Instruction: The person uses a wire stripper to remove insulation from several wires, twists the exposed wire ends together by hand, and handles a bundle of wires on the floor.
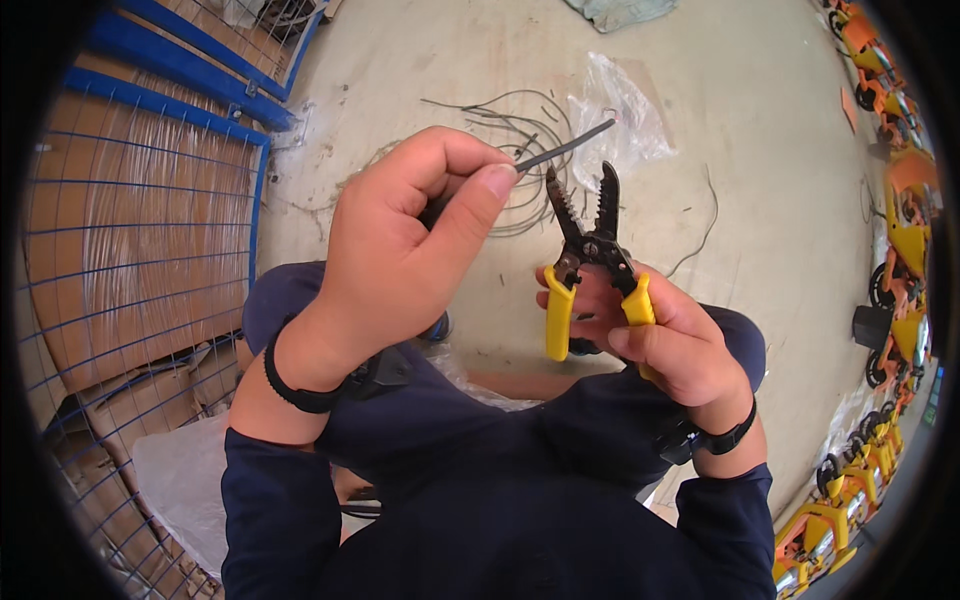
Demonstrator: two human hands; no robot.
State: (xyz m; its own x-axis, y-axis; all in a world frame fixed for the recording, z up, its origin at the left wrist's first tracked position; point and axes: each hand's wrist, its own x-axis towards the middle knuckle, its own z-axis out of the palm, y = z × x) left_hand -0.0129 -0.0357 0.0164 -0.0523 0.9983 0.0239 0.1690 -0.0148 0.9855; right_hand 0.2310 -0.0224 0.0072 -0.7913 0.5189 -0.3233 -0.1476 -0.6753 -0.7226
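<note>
Grip of the left hand is closed — thumb and forefinger pinch a dark grey cable, its end just beyond the yellow-handled wire strippers. Right hand loosely holds these — jaws spread.

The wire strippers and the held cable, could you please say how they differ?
The wire strippers have yellow handles; the held cable is plain dark grey. The strippers stand open; the cable's visible end runs nearly straight. The right hand holds the strippers, the left hand the cable. Both are hand-held.
</note>
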